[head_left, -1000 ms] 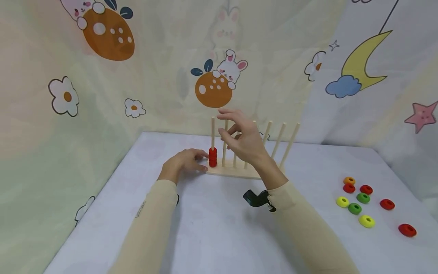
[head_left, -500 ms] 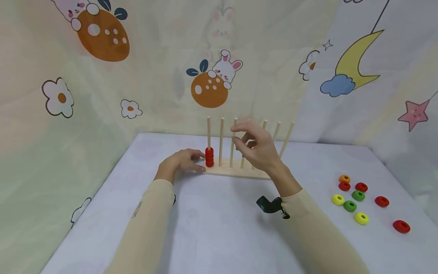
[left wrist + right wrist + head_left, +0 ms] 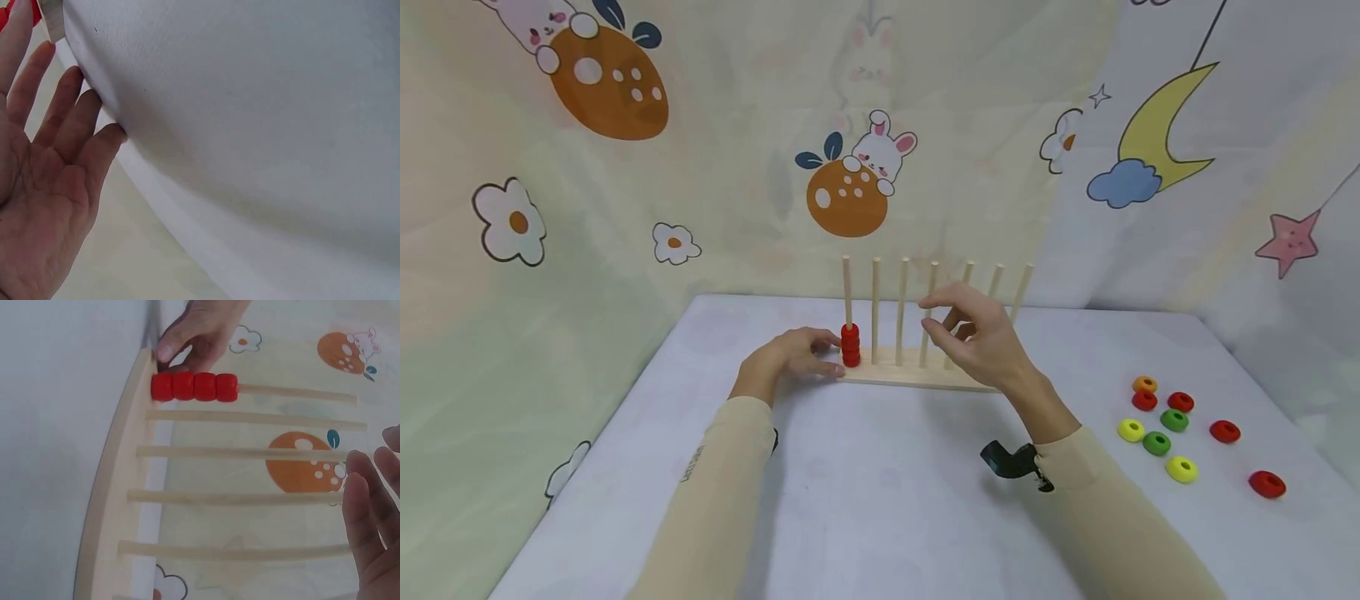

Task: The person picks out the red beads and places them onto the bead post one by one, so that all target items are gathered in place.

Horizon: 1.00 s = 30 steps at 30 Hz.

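The wooden peg rack (image 3: 906, 377) stands upright toward the far edge of the table (image 3: 872, 483), a strip of tabletop behind it. Four red beads (image 3: 850, 346) are stacked on its leftmost peg. The left hand (image 3: 790, 354) rests against the base's left end, fingers relaxed. The right hand (image 3: 981, 337), fingers loosely bent and holding nothing, hovers before the pegs on the right. A broad stretch of tabletop separates the rack from nine loose beads (image 3: 1172, 425) near the table's right edge. A printed cloth (image 3: 737, 167) hangs behind.
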### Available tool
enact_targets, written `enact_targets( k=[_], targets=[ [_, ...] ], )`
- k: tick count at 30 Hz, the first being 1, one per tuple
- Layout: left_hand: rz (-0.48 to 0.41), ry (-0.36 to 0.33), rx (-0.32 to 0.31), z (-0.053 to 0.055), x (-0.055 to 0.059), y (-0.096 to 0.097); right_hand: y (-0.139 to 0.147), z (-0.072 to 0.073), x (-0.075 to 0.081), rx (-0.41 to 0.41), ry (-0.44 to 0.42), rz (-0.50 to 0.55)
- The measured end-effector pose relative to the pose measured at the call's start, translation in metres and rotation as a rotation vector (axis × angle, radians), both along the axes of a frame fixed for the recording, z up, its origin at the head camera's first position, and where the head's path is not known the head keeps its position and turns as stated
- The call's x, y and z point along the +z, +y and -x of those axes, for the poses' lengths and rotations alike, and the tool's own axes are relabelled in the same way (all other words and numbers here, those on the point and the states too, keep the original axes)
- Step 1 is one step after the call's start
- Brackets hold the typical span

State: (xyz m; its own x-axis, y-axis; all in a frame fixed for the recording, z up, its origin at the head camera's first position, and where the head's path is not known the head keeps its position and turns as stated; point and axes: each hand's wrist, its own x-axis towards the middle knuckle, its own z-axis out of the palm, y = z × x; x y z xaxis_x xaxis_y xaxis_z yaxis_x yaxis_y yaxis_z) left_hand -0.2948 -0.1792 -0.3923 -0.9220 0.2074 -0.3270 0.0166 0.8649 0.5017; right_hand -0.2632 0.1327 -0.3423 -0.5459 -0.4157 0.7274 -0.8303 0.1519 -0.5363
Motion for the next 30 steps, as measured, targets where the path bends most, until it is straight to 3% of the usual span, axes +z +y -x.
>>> enact_targets(
  k=[12, 21, 28, 30],
  targets=[
    [-0.003, 0.01, -0.013, 0.001, -0.004, 0.0, 0.028, -0.01, -0.009, -0.101, 0.007, -0.056],
    [0.001, 0.004, -0.006, -0.001, -0.001, -0.003, 0.046, -0.033, 0.005, -0.159, 0.004, -0.086],
    [-0.006, 0.009, 0.007, -0.003, -0.002, -0.004, 0.08, -0.017, -0.022, -0.246, 0.002, -0.154],
    [-0.004, 0.014, 0.001, -0.004, -0.001, -0.004, 0.089, -0.018, -0.023, -0.26, -0.004, -0.165]
  ],
)
